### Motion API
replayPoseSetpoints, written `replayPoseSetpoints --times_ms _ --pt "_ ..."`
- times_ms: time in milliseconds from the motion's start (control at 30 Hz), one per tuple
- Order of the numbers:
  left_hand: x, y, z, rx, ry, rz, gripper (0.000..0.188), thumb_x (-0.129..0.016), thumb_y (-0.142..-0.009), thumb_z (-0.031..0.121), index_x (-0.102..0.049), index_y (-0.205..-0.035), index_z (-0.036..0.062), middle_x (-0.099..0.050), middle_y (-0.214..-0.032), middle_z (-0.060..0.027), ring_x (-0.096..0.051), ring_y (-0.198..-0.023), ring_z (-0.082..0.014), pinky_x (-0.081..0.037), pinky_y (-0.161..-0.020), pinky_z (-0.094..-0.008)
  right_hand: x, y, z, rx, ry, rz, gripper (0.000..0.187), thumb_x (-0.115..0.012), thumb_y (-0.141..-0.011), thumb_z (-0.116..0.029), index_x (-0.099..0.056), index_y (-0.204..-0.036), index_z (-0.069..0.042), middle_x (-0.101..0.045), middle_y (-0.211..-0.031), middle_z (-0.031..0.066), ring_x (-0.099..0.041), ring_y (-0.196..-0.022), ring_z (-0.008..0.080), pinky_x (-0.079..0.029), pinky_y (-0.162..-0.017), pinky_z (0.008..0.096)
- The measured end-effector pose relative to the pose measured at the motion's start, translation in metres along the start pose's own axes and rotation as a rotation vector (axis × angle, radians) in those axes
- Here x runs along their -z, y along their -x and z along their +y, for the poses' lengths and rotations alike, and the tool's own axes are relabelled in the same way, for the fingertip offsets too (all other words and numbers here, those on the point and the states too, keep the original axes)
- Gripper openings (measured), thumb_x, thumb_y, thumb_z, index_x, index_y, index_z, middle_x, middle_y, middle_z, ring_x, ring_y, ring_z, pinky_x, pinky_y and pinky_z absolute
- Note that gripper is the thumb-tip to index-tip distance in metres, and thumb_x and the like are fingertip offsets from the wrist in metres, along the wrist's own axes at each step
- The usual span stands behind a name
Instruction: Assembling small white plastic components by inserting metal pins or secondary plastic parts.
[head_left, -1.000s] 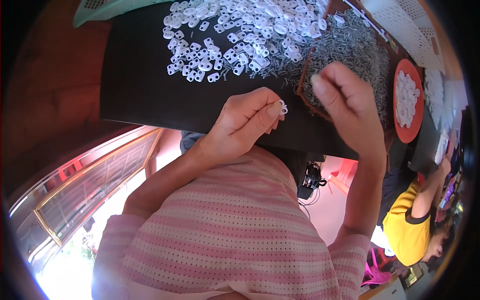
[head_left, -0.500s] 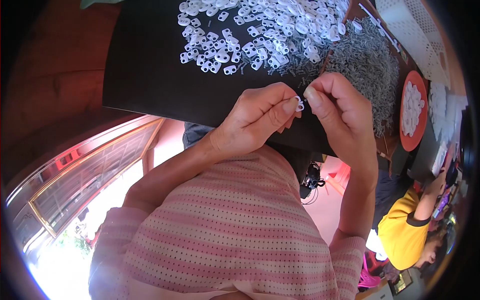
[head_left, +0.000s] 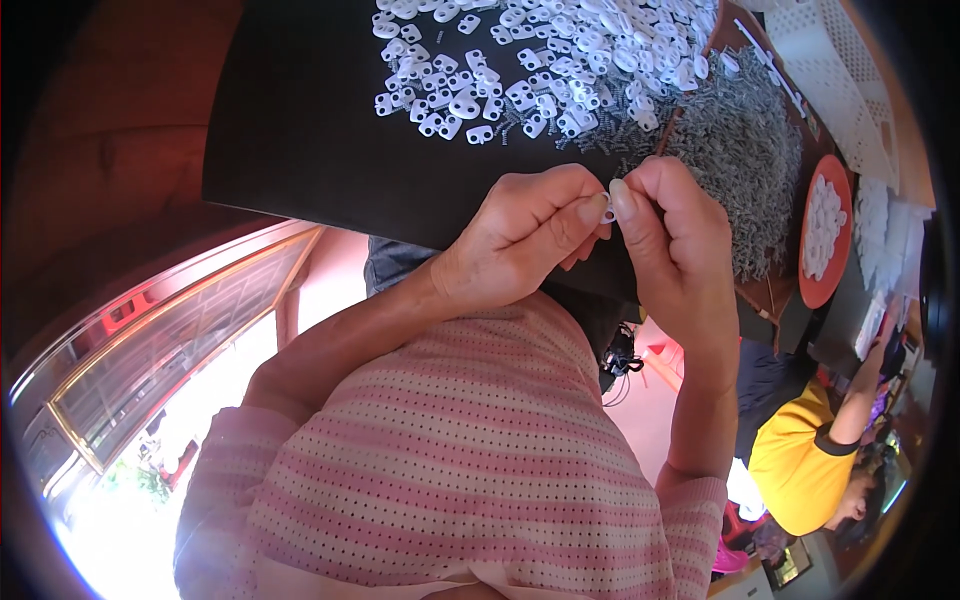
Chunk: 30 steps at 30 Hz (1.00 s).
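A small white plastic cord lock [head_left: 608, 214] is pinched between the thumb and fingers of my left hand [head_left: 530, 235], mostly covered by them. The thumb and forefinger of my right hand [head_left: 682, 250] press together right against it; whatever they grip is hidden. Both hands are held over the near edge of the black table [head_left: 300, 130]. Beyond them lies a spread of white cord lock pieces [head_left: 465, 103] with round holes, with small metal springs scattered among them. A large heap of springs [head_left: 735, 160] lies just past my right hand.
On the right stands an orange-red plate [head_left: 840, 172] holding small white parts [head_left: 824, 230]. Behind it is a white perforated plastic basket [head_left: 835, 90]. A thin brown strip [head_left: 672, 128] edges the spring heap. Another person in a yellow shirt [head_left: 795, 460] is at the lower right.
My right fingertips have moved left and closed the small gap to the white cord lock. The left hand keeps its pinch. The view has shifted slightly.
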<state>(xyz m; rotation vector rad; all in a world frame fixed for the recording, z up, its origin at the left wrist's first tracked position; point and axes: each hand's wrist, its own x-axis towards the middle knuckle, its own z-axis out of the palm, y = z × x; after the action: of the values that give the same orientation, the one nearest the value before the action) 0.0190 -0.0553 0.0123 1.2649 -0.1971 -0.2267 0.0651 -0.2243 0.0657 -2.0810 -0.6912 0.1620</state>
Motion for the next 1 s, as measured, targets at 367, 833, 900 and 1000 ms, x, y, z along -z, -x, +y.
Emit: replayPoseSetpoints --times_ms 367,833,900,1000 --pt "-0.002 0.002 0.000 -0.009 0.093 0.037 0.023 -0.047 -0.104 0.021 -0.059 -0.096 0.0025 -0.058 -0.073 -0.0029 -0.054 -0.063 -0.0082 -0.043 -0.057 -0.0219 0.010 -0.002 -0.008 -0.131 -0.247 -0.067 0.009 -0.060 -0.094 -0.007 -0.054 -0.095 0.000 -0.056 -0.072 0.0058 -0.051 -0.063 0.0115 -0.043 -0.059 0.0261" --pt "0.000 -0.001 -0.003 -0.022 0.049 0.003 0.023 -0.046 -0.104 0.019 -0.059 -0.099 0.0009 -0.059 -0.074 -0.0027 -0.054 -0.063 -0.0071 -0.044 -0.055 -0.0216 0.004 -0.003 -0.001 -0.004 0.091 -0.094 0.011 -0.057 -0.094 -0.009 -0.050 -0.093 -0.001 -0.056 -0.077 0.0160 -0.056 -0.065 0.0332 -0.046 -0.060 0.0383" --pt "-0.001 -0.002 0.002 -0.019 0.052 0.011 0.023 -0.046 -0.104 0.018 -0.058 -0.094 0.0008 -0.058 -0.071 -0.0020 -0.054 -0.062 -0.0063 -0.044 -0.055 -0.0215 0.003 -0.003 -0.003 0.004 0.109 -0.080 0.010 -0.057 -0.094 -0.008 -0.050 -0.092 -0.001 -0.055 -0.077 0.0156 -0.055 -0.064 0.0328 -0.045 -0.059 0.0379" --pt "0.000 -0.001 0.007 -0.012 0.069 0.012 0.025 -0.048 -0.103 0.018 -0.058 -0.089 0.0005 -0.057 -0.069 -0.0014 -0.054 -0.061 -0.0054 -0.045 -0.053 -0.0213 0.004 -0.001 -0.010 -0.019 0.086 -0.063 0.010 -0.057 -0.094 -0.008 -0.051 -0.091 -0.001 -0.054 -0.076 0.0146 -0.054 -0.062 0.0320 -0.045 -0.058 0.0367"
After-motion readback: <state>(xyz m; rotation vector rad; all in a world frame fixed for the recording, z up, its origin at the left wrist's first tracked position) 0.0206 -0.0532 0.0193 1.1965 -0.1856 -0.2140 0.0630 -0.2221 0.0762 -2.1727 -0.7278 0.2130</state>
